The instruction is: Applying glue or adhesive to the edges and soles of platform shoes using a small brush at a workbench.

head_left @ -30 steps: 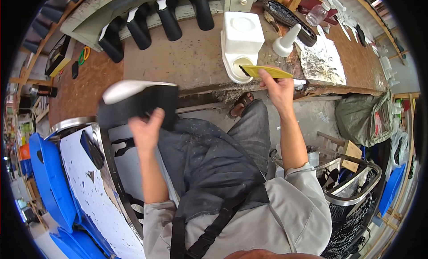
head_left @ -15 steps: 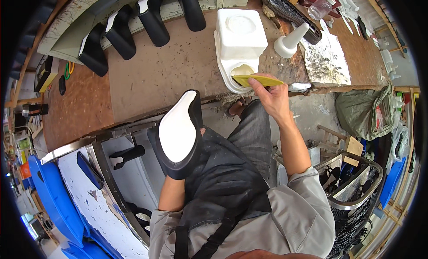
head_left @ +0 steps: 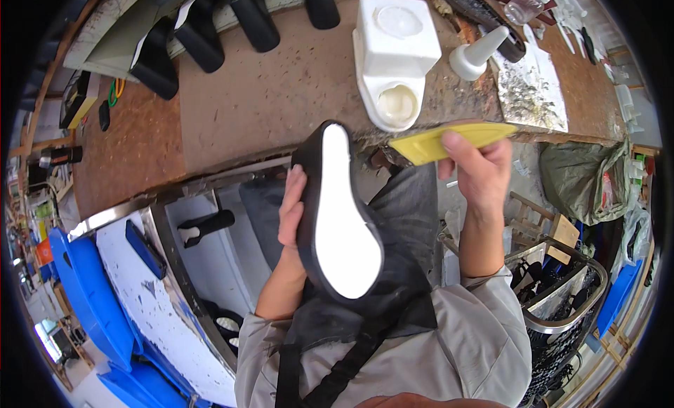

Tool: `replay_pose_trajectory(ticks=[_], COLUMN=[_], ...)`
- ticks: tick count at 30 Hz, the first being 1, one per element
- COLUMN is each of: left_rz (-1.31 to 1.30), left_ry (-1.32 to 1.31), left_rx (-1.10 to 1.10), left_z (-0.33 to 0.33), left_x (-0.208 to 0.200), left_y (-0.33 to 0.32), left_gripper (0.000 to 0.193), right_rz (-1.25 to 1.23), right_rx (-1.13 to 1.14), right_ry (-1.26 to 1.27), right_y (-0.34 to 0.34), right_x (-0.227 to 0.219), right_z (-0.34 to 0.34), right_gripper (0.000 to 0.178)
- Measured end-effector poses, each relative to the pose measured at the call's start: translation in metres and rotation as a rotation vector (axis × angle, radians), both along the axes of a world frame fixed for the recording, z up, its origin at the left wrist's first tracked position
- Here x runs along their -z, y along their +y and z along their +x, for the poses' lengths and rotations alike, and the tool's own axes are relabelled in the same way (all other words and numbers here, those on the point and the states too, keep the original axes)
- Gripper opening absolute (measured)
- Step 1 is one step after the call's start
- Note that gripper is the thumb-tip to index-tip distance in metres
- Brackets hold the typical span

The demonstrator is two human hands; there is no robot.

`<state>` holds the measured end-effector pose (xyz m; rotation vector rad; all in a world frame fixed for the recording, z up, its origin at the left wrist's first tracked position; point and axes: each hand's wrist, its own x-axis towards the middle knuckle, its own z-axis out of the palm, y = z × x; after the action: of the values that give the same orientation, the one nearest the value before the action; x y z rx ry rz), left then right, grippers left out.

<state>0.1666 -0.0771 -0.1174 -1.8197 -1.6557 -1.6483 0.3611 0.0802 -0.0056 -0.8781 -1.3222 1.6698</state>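
My left hand point(head_left: 291, 210) is wrapped round the side of a black wedge shoe sole point(head_left: 342, 232), with its white foot-shaped face up and its narrow end toward the bench. Some of my left fingers are hidden behind it. Between thumb and fingers, my right hand point(head_left: 480, 171) grips a flat yellow spreader point(head_left: 425, 144), held just off the bench's near edge with its pointed corner toward the sole. Beyond the spreader stands a white glue dispenser point(head_left: 397, 57) with pale glue in its round open cup.
More black wedge soles point(head_left: 254, 21) line the back of the brown workbench point(head_left: 246, 92). A white nozzle bottle point(head_left: 477, 55) and a stained paper sheet point(head_left: 531, 89) lie to the right. A wire basket point(head_left: 562, 296) sits by my right elbow, a blue bin point(head_left: 91, 303) at far left.
The spreader has come out of the dispenser's cup and moved right and toward me. My left hand has shifted the sole right and turned it more upright.
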Motion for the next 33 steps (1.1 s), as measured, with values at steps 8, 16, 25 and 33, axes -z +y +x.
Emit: replay_pose_trajectory(ticks=[8,16,25,33], left_rz=[-0.135,0.004,-0.050,0.075], left_ry=[0.198,0.269,0.091,0.044], left_rx=[0.018,-0.024,0.056,0.074], left_z=[0.006,0.015,0.019,0.021], left_x=[-0.030,-0.048,-0.055,-0.071], left_y=[-0.037,-0.056,-0.073,-0.067], left_gripper=[0.089,0.088,0.062,0.057], right_rz=[0.220,0.695,0.738,0.776], right_rx=[0.006,-0.062,-0.165,-0.258], right_ry=[0.091,0.007,0.000,0.053], right_y=[-0.046,-0.060,-0.088,-0.103], right_x=[-0.047,-0.072,-0.085,-0.087], right_z=[-0.026,-0.011,-0.001,0.008], right_gripper=[0.013,0.013,0.011,0.012])
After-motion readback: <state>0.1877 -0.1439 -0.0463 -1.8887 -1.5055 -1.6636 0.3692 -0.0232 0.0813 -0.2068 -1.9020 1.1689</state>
